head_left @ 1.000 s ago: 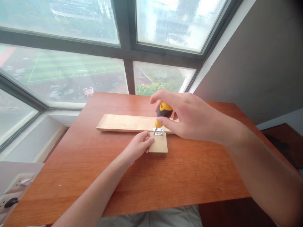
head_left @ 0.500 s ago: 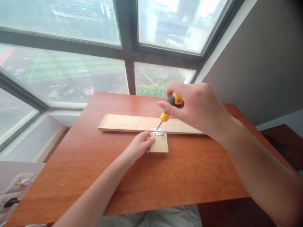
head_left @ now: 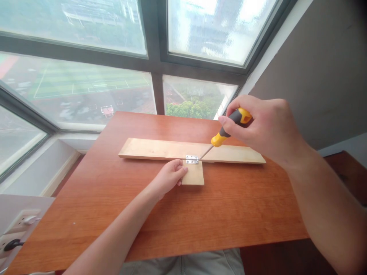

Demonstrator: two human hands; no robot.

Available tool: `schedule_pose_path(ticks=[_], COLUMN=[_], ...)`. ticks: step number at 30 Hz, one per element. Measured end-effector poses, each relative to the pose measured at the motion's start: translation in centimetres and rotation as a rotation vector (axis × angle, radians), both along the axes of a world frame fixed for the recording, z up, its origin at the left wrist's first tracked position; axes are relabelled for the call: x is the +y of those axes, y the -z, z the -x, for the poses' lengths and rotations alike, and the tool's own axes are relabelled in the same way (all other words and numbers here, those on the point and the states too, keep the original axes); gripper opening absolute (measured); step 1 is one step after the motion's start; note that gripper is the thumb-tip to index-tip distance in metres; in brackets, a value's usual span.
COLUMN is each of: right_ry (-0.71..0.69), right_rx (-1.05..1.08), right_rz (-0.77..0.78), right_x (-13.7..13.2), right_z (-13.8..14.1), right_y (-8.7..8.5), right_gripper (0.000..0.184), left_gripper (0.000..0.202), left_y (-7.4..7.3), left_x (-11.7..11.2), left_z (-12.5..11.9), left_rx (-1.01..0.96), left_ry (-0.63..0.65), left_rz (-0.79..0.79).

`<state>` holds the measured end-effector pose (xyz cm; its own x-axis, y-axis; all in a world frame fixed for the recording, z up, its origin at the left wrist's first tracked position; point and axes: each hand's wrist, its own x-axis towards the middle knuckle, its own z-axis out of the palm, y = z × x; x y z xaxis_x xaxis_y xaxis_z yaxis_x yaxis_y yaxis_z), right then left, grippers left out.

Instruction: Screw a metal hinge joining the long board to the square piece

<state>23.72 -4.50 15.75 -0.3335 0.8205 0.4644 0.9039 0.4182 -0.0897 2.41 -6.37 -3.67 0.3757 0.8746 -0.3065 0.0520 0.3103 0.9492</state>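
My right hand (head_left: 258, 122) grips a yellow and black screwdriver (head_left: 229, 129), tilted so that its tip comes down at the right end of a silver metal hinge (head_left: 192, 159). One leaf of the hinge lies on a long pale wooden board (head_left: 157, 148), the other on a small square wooden piece (head_left: 193, 175). Small screw heads or holes show on the leaves. At the left edge of the small piece, my left hand (head_left: 173, 172) pinches it between thumb and fingers. Whether the screwdriver tip sits in a screw is too small to tell.
The boards rest on a reddish-brown wooden table (head_left: 223, 214). Beyond its far edge are large windows with grey frames (head_left: 156, 65). A wall socket with a black plug (head_left: 13, 244) is at the lower left, and a dark wall (head_left: 321, 76) rises at the right.
My right hand and the screwdriver have moved right, and the tip has shifted from the hinge's upper leaf to its right end. My left hand and the boards have stayed put.
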Motion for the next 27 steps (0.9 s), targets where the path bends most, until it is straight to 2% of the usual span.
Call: schedule_pose_path(ticks=[19,27], right_ry=[-0.012,-0.012], right_rx=[0.000,-0.002], right_rz=[0.002,0.007], right_x=[0.23,0.22], right_z=[0.07,-0.01], right_y=[0.28,0.43], right_gripper=[0.018,0.017], left_gripper=[0.030,0.031], left_y=[0.16,-0.21], left_x=[0.01,-0.04], left_z=[-0.11,-0.13], left_rx=[0.005,0.003], left_ry=[0.005,0.006], left_rz=[0.007,0.006])
